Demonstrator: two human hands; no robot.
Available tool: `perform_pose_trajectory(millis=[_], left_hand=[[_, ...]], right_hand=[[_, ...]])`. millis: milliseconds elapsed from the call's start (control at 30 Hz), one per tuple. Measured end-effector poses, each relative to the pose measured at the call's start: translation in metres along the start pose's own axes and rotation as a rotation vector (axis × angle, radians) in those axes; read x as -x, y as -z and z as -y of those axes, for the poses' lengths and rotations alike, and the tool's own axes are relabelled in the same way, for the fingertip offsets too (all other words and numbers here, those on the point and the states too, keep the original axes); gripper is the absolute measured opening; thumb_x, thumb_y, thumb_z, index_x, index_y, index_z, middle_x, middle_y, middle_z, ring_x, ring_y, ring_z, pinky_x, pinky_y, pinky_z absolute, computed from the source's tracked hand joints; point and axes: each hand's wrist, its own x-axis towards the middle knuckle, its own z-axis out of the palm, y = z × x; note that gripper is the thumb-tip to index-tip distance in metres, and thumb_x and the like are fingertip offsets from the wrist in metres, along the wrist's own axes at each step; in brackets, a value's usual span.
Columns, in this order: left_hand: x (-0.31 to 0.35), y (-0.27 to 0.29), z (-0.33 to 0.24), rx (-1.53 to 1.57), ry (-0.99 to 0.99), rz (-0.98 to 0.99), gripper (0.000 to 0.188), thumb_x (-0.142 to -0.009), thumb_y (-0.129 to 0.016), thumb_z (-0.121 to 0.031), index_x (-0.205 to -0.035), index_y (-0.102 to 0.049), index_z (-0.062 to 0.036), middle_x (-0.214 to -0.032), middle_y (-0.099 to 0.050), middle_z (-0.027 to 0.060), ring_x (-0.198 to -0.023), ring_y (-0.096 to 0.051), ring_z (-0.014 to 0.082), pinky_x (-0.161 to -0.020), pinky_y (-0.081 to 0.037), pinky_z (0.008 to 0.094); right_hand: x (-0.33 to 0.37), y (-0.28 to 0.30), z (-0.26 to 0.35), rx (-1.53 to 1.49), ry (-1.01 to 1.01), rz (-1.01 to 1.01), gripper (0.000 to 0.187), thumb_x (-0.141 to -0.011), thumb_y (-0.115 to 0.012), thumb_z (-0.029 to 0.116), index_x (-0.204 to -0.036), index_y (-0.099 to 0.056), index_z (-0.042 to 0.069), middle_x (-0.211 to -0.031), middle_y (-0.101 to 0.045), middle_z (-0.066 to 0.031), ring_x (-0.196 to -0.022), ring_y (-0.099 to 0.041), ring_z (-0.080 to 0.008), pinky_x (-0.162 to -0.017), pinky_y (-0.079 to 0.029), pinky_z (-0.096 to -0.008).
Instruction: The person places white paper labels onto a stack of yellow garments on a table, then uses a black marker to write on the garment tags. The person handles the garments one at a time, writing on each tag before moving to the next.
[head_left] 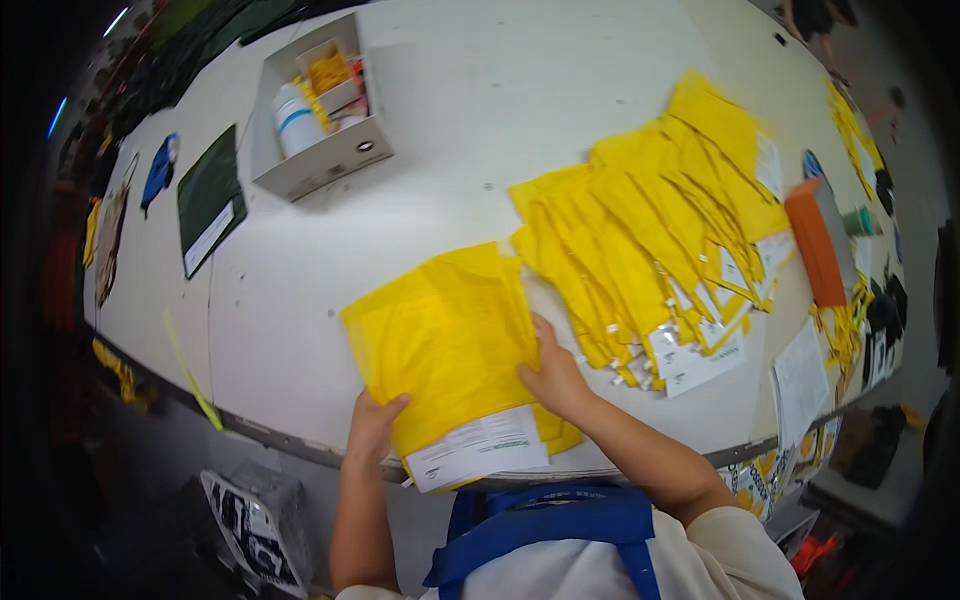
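One stack of yellow packets [445, 340], near table [520, 110] edge: left hand [372, 425] grips its lower-left edge, fingers curled under; right hand [553, 377] presses flat on its right side. One fanned heap of yellow packets [650, 230] just right. One open cardboard box [320, 160]. One orange box [815, 245].

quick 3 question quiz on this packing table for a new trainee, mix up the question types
1. True or false: both hands touch the yellow stack at the table's near edge.
2. What lies right of that stack? A) fanned yellow bags B) a green bottle crate C) a folded towel
3. Fill in: the open grey box at the far left holds a white ____.

Key
1. True: the left hand grips its lower left edge, the right hand presses its right side.
2. A
3. bottle
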Motion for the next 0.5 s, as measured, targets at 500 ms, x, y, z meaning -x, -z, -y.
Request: perform_pose_trajectory(millis=[500], left_hand=[[-0.076,-0.287,0.007,0.083,-0.225,0.116,0.045,-0.086,-0.054,0.003,-0.128,-0.041,-0.0001,-0.126,-0.052,0.013,-0.114,-0.051,0.0262,-0.098,-0.04,0.035]], right_hand=[[-0.091,0.401,-0.155,0.933,0.005,-0.969,0.063,-0.076,-0.069,0.017,-0.132,-0.043,0.008,-0.126,-0.051,-0.0145,-0.117,-0.048,-0.0293,-0.09,-0.044,-0.044]])
